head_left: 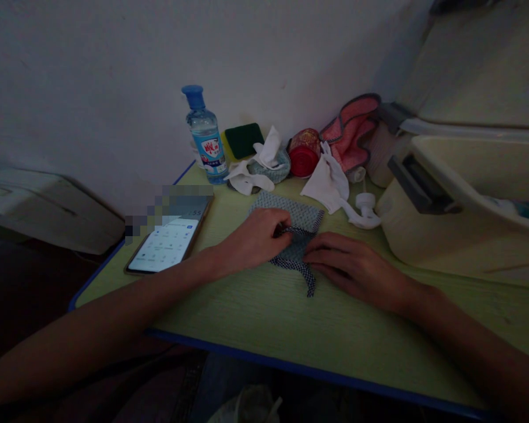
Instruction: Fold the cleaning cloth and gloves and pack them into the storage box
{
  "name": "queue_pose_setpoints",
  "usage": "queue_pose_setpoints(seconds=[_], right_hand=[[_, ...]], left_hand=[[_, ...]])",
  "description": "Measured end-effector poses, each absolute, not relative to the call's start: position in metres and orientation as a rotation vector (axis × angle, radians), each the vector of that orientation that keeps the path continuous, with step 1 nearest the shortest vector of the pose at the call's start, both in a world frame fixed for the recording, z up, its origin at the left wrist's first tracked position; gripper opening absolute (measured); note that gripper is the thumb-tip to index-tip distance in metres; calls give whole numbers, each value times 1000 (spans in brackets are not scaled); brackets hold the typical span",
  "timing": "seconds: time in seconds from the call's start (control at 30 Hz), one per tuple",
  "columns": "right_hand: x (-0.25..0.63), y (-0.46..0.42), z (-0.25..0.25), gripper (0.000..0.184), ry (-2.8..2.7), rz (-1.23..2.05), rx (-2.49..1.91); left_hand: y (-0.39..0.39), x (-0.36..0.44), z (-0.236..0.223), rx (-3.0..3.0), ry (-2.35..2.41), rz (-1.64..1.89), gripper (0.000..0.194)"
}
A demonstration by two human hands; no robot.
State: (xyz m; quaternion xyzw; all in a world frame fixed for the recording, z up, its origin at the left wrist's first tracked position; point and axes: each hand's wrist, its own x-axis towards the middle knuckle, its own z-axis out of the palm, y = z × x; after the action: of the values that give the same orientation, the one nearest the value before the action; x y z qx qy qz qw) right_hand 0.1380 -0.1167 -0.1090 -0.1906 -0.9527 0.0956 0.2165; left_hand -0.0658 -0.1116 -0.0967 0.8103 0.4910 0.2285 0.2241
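A grey-blue textured cleaning cloth (291, 207) with a black-and-white checked border lies partly folded on the light green table (264, 317). My left hand (256, 238) is closed, its thumb and forefinger pinching the cloth's checked edge near the middle. From the other side, my right hand (355, 264) rests low on the table with fingers stretched out, the fingertips touching the cloth's right part. A strip of checked border hangs free toward me between both hands. What lies under the right fingertips is hidden.
A smartphone (167, 241) lies left of my left forearm. Along the wall stand a blue-capped detergent bottle (210, 150), a green-and-yellow sponge (244, 140), crumpled white tissues (268, 150), a red roll (304, 155) and a pink cloth (350, 135). A cream bin (449, 235) borders the right.
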Motion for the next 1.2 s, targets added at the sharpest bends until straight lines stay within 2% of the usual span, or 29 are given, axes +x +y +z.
queue_pose_setpoints(seconds=[0.1,0.2,0.33,0.47,0.6,0.63,0.73,0.8,1.2], right_hand=[[137,-117,-109,20,-2653,242,-521],[136,-117,-108,21,-2656,232,-517],[136,-117,-107,24,-2663,197,-497],[136,-117,-108,24,-2674,138,-474],[136,-117,-108,25,-2677,90,-456],[136,-118,-107,25,-2679,80,-458],[135,-118,-106,25,-2689,77,-472],[135,-118,-106,25,-2694,81,-474],[136,-119,-105,23,-2711,101,-507]], left_hand=[[-114,-64,-91,2263,1321,600,7],[-118,-74,-73,2271,1294,551,14],[-128,-116,-60,2383,1641,552,27],[-136,-161,-77,2397,2033,382,31],[-141,-174,-95,2446,2129,305,34],[-142,-174,-98,2439,2157,360,39],[-147,-173,-102,2401,2284,459,71],[-150,-176,-104,2365,2357,395,79],[-129,-191,-98,2251,2388,316,72]])
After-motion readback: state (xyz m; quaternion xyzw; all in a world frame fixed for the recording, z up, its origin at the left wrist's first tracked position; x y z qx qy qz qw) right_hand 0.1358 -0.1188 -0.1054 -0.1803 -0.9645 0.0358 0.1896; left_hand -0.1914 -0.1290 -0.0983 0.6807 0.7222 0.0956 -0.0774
